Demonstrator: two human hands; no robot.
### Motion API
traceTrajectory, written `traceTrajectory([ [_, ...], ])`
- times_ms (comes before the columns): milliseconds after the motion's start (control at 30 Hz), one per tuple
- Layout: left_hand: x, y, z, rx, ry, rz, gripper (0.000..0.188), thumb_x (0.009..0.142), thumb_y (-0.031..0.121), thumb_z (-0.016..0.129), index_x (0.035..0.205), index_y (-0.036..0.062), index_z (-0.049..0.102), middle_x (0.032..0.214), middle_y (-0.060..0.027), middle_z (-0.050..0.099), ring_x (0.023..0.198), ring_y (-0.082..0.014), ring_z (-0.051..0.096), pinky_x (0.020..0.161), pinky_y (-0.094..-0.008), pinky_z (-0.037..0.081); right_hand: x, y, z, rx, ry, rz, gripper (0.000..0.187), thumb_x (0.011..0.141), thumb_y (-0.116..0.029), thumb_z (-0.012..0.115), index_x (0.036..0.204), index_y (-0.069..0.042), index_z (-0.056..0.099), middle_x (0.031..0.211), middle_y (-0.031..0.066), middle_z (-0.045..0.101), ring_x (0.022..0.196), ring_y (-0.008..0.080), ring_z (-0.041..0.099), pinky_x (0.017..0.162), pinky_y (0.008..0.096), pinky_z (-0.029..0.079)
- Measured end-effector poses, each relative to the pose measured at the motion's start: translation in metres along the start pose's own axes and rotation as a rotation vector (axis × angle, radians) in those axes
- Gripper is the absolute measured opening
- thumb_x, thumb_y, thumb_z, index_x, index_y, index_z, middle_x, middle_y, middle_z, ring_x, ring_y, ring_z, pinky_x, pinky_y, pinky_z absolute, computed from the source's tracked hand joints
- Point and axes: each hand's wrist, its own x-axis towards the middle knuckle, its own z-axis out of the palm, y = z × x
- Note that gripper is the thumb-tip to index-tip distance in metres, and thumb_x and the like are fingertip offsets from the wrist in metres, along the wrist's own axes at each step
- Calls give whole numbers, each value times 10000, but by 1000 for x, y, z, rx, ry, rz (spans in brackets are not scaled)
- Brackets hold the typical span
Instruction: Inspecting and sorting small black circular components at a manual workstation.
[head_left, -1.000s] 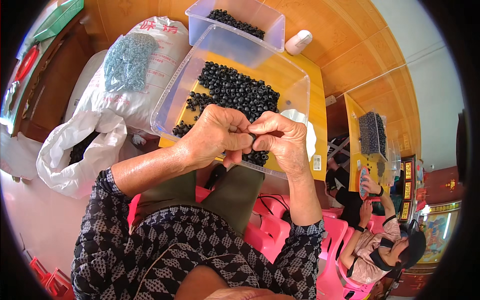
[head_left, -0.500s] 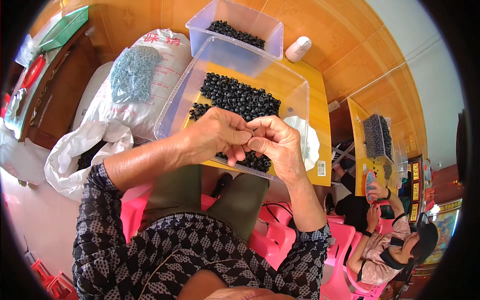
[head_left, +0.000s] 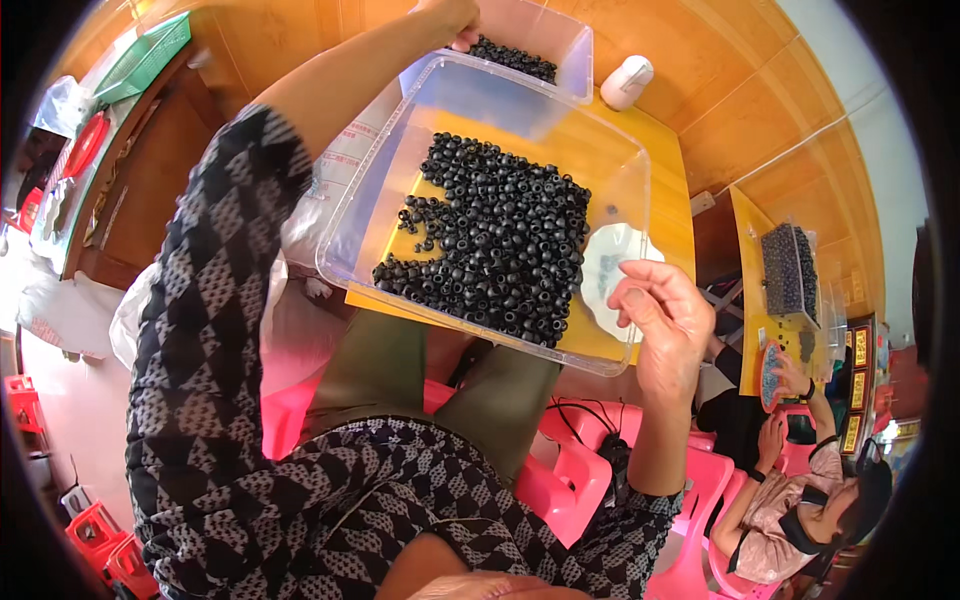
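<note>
My left hand (head_left: 452,20) reaches to the far clear plastic bin (head_left: 572,50), over its near left corner. Its fingers are bent together, partly cut off by the upper edge, and whatever they hold is hidden. Curled above the right edge of the near clear bin (head_left: 375,165), next to a white scalloped plate (head_left: 622,245), is my right hand (head_left: 668,325). Its thumb and fingers are drawn together, and anything between them is too small to make out. Black round beads (head_left: 510,240) with holes cover much of the near bin's floor. More black beads (head_left: 515,60) lie in the far bin.
Both bins stand on a yellow table (head_left: 672,190), with a pale bottle (head_left: 627,82) behind. A white sack (head_left: 345,165) leans at the left. To the right, another person (head_left: 790,510) holds an oval tray (head_left: 770,375) by a second table. Pink chairs (head_left: 570,480) stand below.
My hands were together over the near bin, fingertips meeting. The left has swung up and away to the far bin; the right has moved right and down beside the plate.
</note>
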Motion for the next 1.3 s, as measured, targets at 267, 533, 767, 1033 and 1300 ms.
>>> traceTrajectory([
  [267,-32,91,-76,-346,415,-158,126,610,33,530,680,6,631,633,-182,607,504,-249,588,490,-378,469,-8,10,-36,32,155,-87,190,802,-75,609,927,61,565,718,76,566,637,125,516,569,217,388],
  [533,-120,163,-14,-172,-485,292,100,575,86,640,646,64,574,687,-128,578,751,-329,573,660,-427,437,-7,20,-45,50,258,-74,150,791,-23,583,913,63,572,713,90,570,627,134,515,572,222,389],
  [767,-135,165,6,-79,-575,364,90,608,38,603,690,2,600,730,-200,603,752,-357,603,651,-423,486,-4,56,-86,124,353,-19,129,767,-3,585,879,58,600,708,101,606,581,117,518,555,207,392],
  [1033,-139,177,8,-77,-560,260,106,565,35,648,649,4,591,677,-206,576,742,-379,575,628,-430,472,-5,113,-118,132,397,147,116,740,2,610,849,41,624,682,75,619,532,83,528,481,175,389],
  [1300,-129,177,-43,-588,-406,153,91,652,53,638,686,7,567,580,-94,560,525,-209,576,474,-303,457,19,157,-123,-318,315,19,104,715,16,597,809,16,642,697,65,627,616,122,582,544,233,437],
])
